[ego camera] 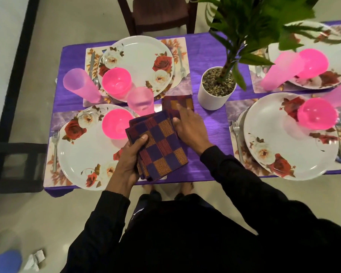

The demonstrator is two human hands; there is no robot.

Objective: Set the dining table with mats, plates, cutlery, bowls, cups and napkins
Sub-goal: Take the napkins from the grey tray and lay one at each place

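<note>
1. Four floral plates sit on mats on the purple worktop (211, 164).
2. Left hand (126, 160) has its grip curled round a stack of checked napkins (158, 146) at 6 o'clock, thumb on top.
3. Right hand (189, 129), fingers spread and straight, presses one napkin (177, 105) flat at 9 o'clock of the white plant pot (215, 91).

- Your surface (211, 134) carries four place settings, two to your left and two to your right, with a potted plant (216, 89) between them.
- Near left plate (83, 152): bowl (117, 124) on it, fork (55, 148) to its left.
- Far left plate (140, 64): bowl (116, 81) on its near edge, two cups (79, 85) beside it.
- Napkin stack (158, 146) in your left hand (128, 160); one napkin (177, 105) lies behind it under your right hand (189, 127).
- Near right plate (287, 138): bowl (316, 116) on it, fork (237, 138) to its left.
</note>
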